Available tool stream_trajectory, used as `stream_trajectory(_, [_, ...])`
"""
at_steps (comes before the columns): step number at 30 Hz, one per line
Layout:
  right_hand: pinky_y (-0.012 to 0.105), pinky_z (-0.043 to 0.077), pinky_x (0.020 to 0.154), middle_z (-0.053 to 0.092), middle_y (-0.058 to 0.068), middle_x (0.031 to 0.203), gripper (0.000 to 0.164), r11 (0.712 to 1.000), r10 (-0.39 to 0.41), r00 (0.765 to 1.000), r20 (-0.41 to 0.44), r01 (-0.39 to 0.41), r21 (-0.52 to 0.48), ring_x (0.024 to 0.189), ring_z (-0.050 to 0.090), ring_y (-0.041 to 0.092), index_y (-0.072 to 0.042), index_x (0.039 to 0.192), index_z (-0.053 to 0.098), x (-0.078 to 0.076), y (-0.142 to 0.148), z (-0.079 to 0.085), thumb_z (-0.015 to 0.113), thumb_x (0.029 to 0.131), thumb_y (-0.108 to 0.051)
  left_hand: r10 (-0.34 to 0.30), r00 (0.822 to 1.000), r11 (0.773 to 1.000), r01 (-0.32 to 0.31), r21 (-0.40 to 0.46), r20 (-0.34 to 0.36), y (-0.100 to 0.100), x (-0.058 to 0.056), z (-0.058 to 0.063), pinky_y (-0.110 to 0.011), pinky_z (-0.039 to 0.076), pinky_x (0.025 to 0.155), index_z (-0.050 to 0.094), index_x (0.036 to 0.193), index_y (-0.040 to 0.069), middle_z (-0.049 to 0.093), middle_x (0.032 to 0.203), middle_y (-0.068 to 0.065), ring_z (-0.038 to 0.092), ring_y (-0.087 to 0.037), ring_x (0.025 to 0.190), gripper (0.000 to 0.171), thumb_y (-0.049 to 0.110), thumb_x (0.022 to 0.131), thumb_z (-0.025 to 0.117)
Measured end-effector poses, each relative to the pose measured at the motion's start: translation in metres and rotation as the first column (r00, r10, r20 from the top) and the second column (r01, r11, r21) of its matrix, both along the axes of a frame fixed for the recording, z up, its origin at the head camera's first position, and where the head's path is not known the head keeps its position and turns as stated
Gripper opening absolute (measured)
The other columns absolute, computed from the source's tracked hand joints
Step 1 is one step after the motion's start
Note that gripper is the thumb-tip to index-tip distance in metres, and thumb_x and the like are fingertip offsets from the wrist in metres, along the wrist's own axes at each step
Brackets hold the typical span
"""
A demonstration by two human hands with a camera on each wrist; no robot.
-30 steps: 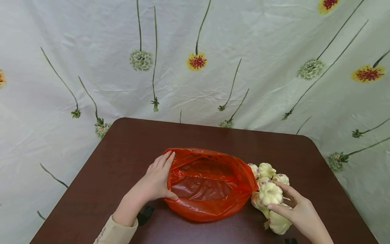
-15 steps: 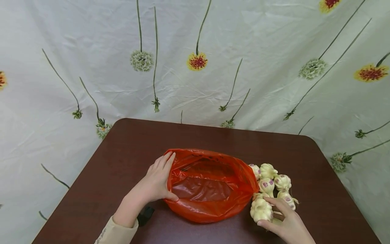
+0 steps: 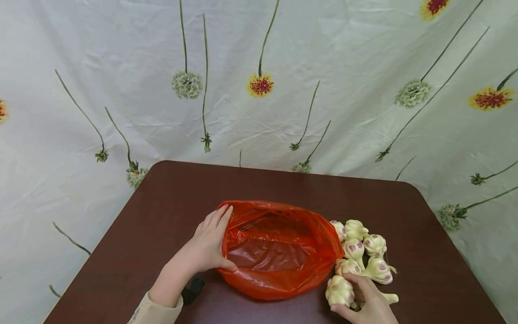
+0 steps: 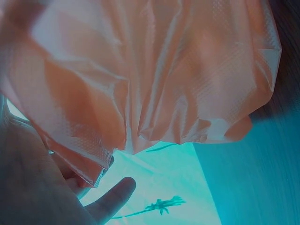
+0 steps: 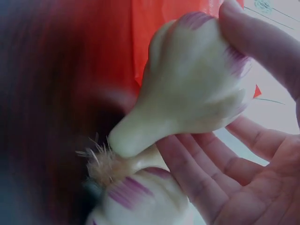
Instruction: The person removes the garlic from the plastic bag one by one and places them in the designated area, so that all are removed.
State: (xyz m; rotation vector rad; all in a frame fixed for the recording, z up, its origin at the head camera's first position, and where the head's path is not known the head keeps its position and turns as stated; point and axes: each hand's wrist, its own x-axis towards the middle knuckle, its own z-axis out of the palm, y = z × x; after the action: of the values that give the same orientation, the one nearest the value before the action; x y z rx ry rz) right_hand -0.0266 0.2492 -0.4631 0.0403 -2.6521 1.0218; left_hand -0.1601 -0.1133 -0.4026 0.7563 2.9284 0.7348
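A red plastic bag [image 3: 279, 288] stands on the table with its wide mouth facing up. My left hand [image 3: 206, 245] grips its left rim, fingers spread toward the back and thumb at the front. The left wrist view shows the bag's crinkled side, with the edge passing by the left fingers. Between thumb and fingers, my right hand [image 3: 368, 300] holds a garlic bulb [image 3: 339, 290]. Seen from the right wrist, that bulb's pale stem points down to the left, and another garlic bulb [image 5: 145, 197] lies just below. Inside the bag I see no bulbs.
Several loose garlic bulbs [image 3: 355, 248] lie bunched along the bag's right side on the dark brown table [image 3: 182, 189]. A small black object [image 3: 193, 289] sits beneath my left wrist. Behind the table hangs a flower-print cloth [image 3: 226, 90].
My right hand has taken the garlic bulb from on top of the pile, moving left and toward me. The bulbs beneath are uncovered. The left hand and the bag stay almost still.
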Motion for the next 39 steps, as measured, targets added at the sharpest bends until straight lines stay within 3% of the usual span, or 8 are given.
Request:
stream_trajectory(9, [0.020, 0.053, 0.057, 0.054, -0.006, 0.091, 0.064, 0.996, 0.053, 0.986, -0.155, -0.041, 0.082, 0.081, 0.047, -0.012, -0.007, 0.100, 0.066, -0.003, -0.004, -0.015, 0.097, 0.045, -0.010, -0.005, 1.000, 1.000, 0.005, 0.005, -0.008, 0.002, 0.000, -0.004, -0.067, 0.030, 0.108, 0.023, 0.153, -0.003, 0.025, 0.157, -0.024, 0.027, -0.046, 0.140, 0.129, 0.037, 0.054, 0.096])
stream_trajectory(21, [0.020, 0.053, 0.061, 0.054, -0.003, 0.094, 0.065, 0.991, -0.047, 0.997, -0.054, 0.053, 0.120, 0.081, 0.049, -0.009, -0.009, 0.101, 0.064, -0.001, -0.010, -0.013, 0.098, 0.048, -0.023, 0.003, 1.000, 1.000, -0.003, 0.000, 0.020, 0.001, 0.000, -0.004, -0.068, 0.028, 0.109, 0.023, 0.154, -0.001, 0.024, 0.159, -0.023, 0.025, -0.045, 0.141, 0.129, 0.040, 0.055, 0.095])
stream_trajectory(31, [0.020, 0.049, 0.056, 0.055, -0.003, 0.090, 0.071, 0.986, -0.010, 0.974, -0.227, 0.047, 0.160, 0.078, 0.053, -0.003, -0.006, 0.099, 0.066, -0.003, -0.007, -0.011, 0.099, 0.038, -0.019, -0.001, 1.000, 1.000, 0.001, 0.002, -0.029, 0.001, 0.001, -0.003, -0.068, 0.032, 0.107, 0.025, 0.153, -0.001, 0.025, 0.158, -0.023, 0.027, -0.045, 0.140, 0.130, 0.040, 0.052, 0.096])
stream_trajectory(34, [0.021, 0.050, 0.057, 0.056, -0.005, 0.091, 0.067, 0.982, -0.045, 0.983, -0.180, 0.077, 0.173, 0.078, 0.055, -0.001, -0.009, 0.100, 0.066, -0.002, -0.008, -0.003, 0.099, 0.043, -0.023, 0.000, 1.000, 1.000, 0.001, 0.007, -0.023, 0.001, 0.001, -0.003, -0.069, 0.030, 0.107, 0.025, 0.153, -0.001, 0.026, 0.158, -0.023, 0.027, -0.045, 0.140, 0.129, 0.040, 0.053, 0.095])
stream_trajectory(39, [0.023, 0.055, 0.065, 0.061, -0.005, 0.098, 0.059, 0.988, -0.082, 0.997, -0.016, 0.083, 0.133, 0.083, 0.059, 0.000, -0.011, 0.102, 0.065, -0.003, -0.010, 0.020, 0.096, 0.054, -0.026, -0.001, 1.000, 1.000, 0.001, 0.016, -0.026, 0.000, 0.002, -0.003, -0.069, 0.029, 0.108, 0.025, 0.153, 0.000, 0.026, 0.158, -0.023, 0.025, -0.045, 0.141, 0.128, 0.039, 0.053, 0.095])
